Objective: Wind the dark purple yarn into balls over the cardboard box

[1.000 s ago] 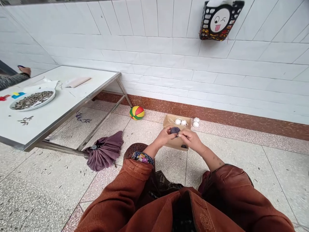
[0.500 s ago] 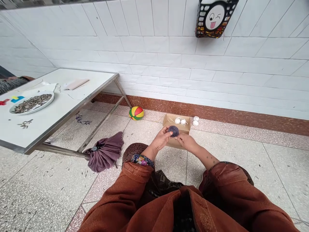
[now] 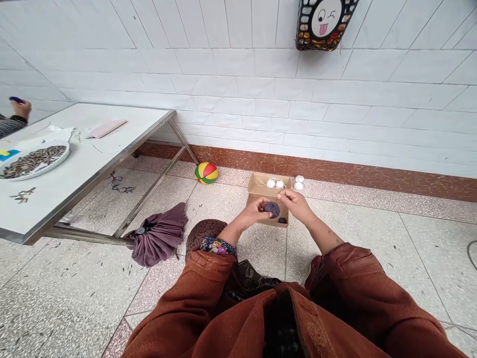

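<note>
Over an open cardboard box (image 3: 255, 185), my left hand (image 3: 250, 214) is closed around a dark purple-grey ball of yarn (image 3: 272, 209). My right hand (image 3: 297, 205) is just to the right and above it, thumb and fingers pinched on the yarn strand, which is thin and hard to see. Two white yarn balls (image 3: 275, 183) with loose strands lie in the far part of the box. A small dark ball (image 3: 282, 221) sits in its near part. Beside the box on the floor are more white balls (image 3: 298, 184).
A white table (image 3: 122, 144) stands at left with a plate of sunflower seeds (image 3: 37, 160). Another person's hand (image 3: 22, 108) holds something dark blue beyond it. A purple folded umbrella (image 3: 158, 236), a colourful ball (image 3: 206, 173) and a tangled dark cord (image 3: 122, 185) lie on the floor.
My right hand has moved up and away from the yarn ball. The left hand has turned the ball and lowered it slightly. At far left, the other person's hand has risen.
</note>
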A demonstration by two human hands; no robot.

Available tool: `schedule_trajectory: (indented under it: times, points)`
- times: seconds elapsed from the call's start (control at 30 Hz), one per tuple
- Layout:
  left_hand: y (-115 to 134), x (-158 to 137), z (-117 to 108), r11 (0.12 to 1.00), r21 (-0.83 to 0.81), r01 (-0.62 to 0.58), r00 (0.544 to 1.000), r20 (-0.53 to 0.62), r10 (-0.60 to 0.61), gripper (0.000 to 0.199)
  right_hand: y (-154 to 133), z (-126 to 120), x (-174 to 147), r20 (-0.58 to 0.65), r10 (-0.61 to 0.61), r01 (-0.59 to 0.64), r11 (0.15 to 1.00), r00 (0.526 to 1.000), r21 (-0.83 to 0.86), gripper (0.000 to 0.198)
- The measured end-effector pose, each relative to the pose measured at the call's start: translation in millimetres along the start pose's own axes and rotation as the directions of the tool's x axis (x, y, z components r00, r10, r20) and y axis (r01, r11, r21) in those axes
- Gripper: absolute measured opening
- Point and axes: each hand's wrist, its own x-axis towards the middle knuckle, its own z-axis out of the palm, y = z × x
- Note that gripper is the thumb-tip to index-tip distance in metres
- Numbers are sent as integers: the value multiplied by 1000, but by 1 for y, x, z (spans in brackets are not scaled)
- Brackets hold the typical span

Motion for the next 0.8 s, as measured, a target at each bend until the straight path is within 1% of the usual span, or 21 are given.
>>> schedule_trajectory:
  times: [0.03,0.1,0.17,0.23,0.27,0.33,0.37,0.43,0.5,0.53,0.57,0.63,0.7,0.8]
  points:
    - [2,-1,1,998,-56,-5,999,45,8,49,5,1,3,-35,25,-25,1000,999,-6,33]
    - [7,-2,3,982,-187,-25,997,70,39,51,16,9,4,-77,68,-70,997,995,-30,35]
    - [10,-2,4,948,-315,-43,998,32,56,52,25,20,2,-79,100,-105,992,992,-68,34]
    - [12,0,4,912,-406,-68,998,-39,57,51,31,31,-4,-42,100,-105,985,994,-135,29]
    - [13,1,3,899,-428,-86,995,-80,57,49,32,36,-8,-1,79,-78,980,997,-182,26]
    - [11,3,1,895,-430,-121,986,-159,57,45,30,43,-17,122,2,31,962,993,-270,22]
    - [9,5,0,903,-409,-131,979,-194,54,44,28,44,-20,193,-43,100,950,980,-297,21]
    - [5,8,-3,932,-331,-146,963,-265,56,43,19,43,-26,319,-125,225,927,940,-301,24]
    - [1,10,-5,961,-230,-152,944,-322,72,44,8,38,-28,375,-179,288,922,910,-258,27]
    - [0,11,-6,971,-183,-151,937,-339,82,44,2,34,-28,371,-192,289,930,908,-226,28]
    - [-1,11,-6,979,-144,-142,936,-343,85,44,-3,30,-26,347,-194,271,944,918,-190,28]
    - [-1,11,-6,990,-91,-107,949,-306,74,45,-10,21,-21,255,-172,205,972,952,-110,27]
    - [0,8,-5,996,-61,-70,973,-225,55,45,-11,12,-13,137,-136,145,988,981,-55,26]
    - [3,3,-2,996,-84,-1,998,-58,-4,45,-1,5,0,-17,-89,87,994,996,-62,25]
